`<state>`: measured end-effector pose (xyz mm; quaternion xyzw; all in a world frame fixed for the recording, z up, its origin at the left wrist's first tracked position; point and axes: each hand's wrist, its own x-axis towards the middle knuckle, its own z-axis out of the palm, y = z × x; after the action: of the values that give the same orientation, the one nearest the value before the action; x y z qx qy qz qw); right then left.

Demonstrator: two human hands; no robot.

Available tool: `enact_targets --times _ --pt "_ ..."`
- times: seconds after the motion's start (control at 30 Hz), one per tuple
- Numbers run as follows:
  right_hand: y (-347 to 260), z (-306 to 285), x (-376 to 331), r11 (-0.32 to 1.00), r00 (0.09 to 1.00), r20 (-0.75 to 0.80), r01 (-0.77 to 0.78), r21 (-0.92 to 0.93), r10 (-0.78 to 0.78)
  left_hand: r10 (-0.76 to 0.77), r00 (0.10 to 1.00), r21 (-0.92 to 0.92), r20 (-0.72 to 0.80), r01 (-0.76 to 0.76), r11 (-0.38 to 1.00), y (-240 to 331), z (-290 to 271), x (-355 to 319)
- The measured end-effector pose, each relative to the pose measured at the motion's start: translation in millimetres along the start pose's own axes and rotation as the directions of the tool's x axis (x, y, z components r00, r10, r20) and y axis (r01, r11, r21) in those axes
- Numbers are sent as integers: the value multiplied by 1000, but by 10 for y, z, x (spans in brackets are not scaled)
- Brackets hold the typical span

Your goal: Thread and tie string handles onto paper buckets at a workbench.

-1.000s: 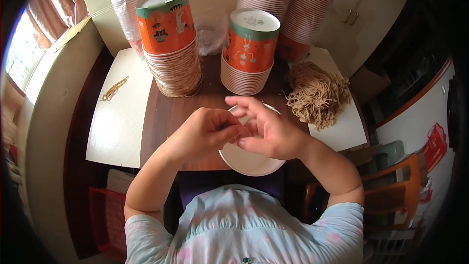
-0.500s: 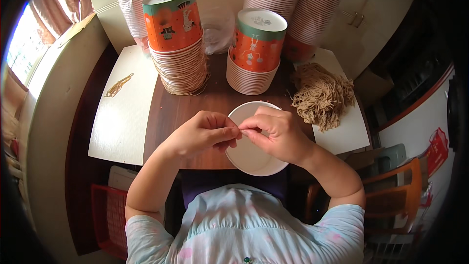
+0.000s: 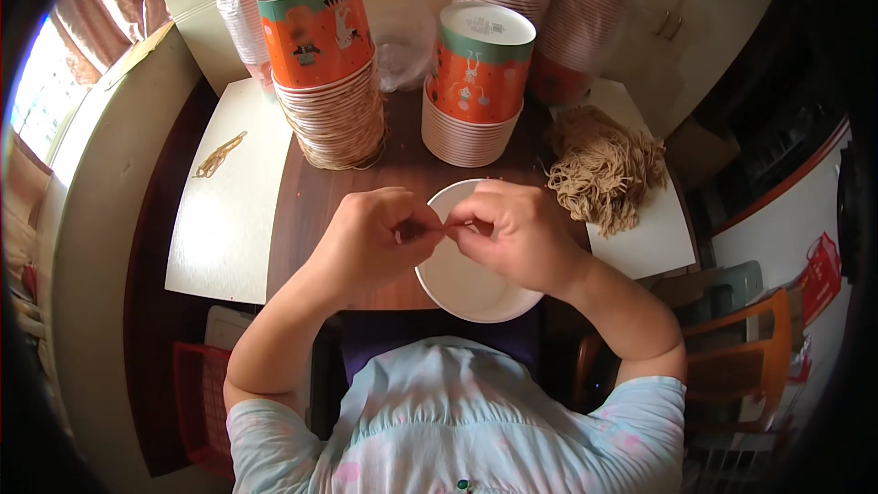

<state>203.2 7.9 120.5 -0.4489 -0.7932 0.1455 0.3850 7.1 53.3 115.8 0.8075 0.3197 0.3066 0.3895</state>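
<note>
Above a white paper bucket at the table's near edge, my left hand and my right hand meet fingertip to fingertip. Both are closed in a pinch. Whatever lies between the fingers is too small to make out. The bucket stands with its mouth up, and its inside looks white and bare; my right hand covers part of its rim. A tangled heap of tan string lies on the table to the right of my right hand.
Behind my hands are two stacks of upturned orange-and-green paper buckets: the left stack has string around its lower part, the right stack has none. Plastic-wrapped stacks rise behind them. A few strings lie at left; a wooden chair stands right.
My left hand has turned and risen slightly, its fingers curling more. My right hand has also shifted up a little. The fingertips stay together, and the whole view has tilted slightly.
</note>
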Motion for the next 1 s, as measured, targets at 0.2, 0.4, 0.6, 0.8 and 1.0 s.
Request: enact_targets --times 0.2,0.4,0.6,0.8,1.0 --pt "47 12 96 815 885 323 -444 372 335 529 848 491 41 -478 728 -115 47 -56" --pt "163 191 17 689 841 382 -535 488 382 517 856 489 9 -455 744 -202 -9 -126" --pt "405 398 -30 793 824 365 -541 280 433 99 991 238 -89 -76 968 -646 48 -208" --pt "405 451 8 805 821 338 -547 230 461 -32 998 133 -46 37 990 -694 120 -187" --pt "377 482 55 823 832 323 -528 211 451 -3 999 106 -51 8 994 -696 149 -195"
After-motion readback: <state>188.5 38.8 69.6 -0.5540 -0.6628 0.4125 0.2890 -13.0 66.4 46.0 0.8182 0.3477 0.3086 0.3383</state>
